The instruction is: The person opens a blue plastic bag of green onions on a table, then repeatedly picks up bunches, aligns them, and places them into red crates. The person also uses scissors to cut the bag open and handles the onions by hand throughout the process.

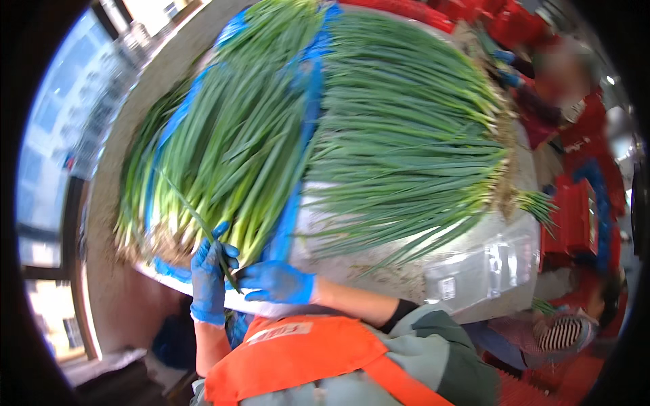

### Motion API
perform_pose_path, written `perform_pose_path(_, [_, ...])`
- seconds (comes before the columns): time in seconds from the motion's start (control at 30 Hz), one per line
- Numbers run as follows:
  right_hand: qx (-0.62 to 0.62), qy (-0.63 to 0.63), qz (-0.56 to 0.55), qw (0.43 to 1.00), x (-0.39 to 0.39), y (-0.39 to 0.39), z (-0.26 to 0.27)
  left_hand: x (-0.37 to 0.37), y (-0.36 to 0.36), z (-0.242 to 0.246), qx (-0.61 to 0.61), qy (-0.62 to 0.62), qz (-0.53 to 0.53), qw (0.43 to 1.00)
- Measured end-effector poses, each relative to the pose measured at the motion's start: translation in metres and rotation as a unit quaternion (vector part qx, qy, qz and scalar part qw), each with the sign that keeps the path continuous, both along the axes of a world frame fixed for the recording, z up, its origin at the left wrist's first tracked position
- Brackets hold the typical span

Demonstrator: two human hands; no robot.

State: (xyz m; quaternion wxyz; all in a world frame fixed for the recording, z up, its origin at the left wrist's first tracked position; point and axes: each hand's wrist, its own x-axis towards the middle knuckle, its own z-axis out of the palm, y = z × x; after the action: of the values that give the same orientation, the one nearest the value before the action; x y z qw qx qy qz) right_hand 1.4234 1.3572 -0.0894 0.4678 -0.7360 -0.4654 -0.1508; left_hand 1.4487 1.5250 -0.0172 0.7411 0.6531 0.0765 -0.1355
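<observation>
My left hand (209, 271), in a blue glove, grips a single green onion (189, 205) whose leaf slants up to the left. Its lower end points down between my two hands. My right hand (277, 282), also gloved in blue, is beside that end with its fingers bent; whether they touch the stalk is hard to make out. Just beyond my hands, a thick pile of green onions (223, 147) lies on blue plastic sheeting (288, 228), roots toward me. To the right, a broad layer of green onions (406, 137) is spread with its roots facing right.
Clear plastic bags (480, 274) lie on the pale table (355, 269) at its near right. Red crates (569, 218) stand past the right edge. Another person's gloved hands (508, 68) work at the far right; a further person (548, 337) is at the lower right. Windows line the left.
</observation>
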Motion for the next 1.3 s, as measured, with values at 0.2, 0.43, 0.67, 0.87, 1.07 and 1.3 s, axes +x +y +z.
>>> perform_pose_path(0.2, [0.207,0.574,-0.011,0.792,-0.031,-0.022,-0.026,-0.059,0.198,0.041,0.175,-0.059,0.206,0.961])
perform_pose_path(0.43, [0.257,0.692,-0.080,0.670,-0.004,0.021,-0.003,-0.043,0.271,-0.051,0.378,-0.070,0.198,0.902])
perform_pose_path(0.67, [0.351,0.647,-0.118,0.667,0.048,0.121,0.001,0.081,0.169,-0.036,0.420,-0.153,0.062,0.892])
perform_pose_path(0.87, [0.343,0.657,-0.171,0.649,0.045,0.163,0.007,0.138,0.166,-0.040,0.540,-0.209,-0.041,0.814])
perform_pose_path(1.07, [0.357,0.631,-0.183,0.664,0.034,0.158,0.021,0.200,0.169,-0.044,0.479,-0.087,-0.204,0.850])
perform_pose_path(1.3, [0.375,0.604,-0.209,0.671,0.022,0.138,0.024,0.201,0.153,-0.045,0.508,-0.138,-0.245,0.814])
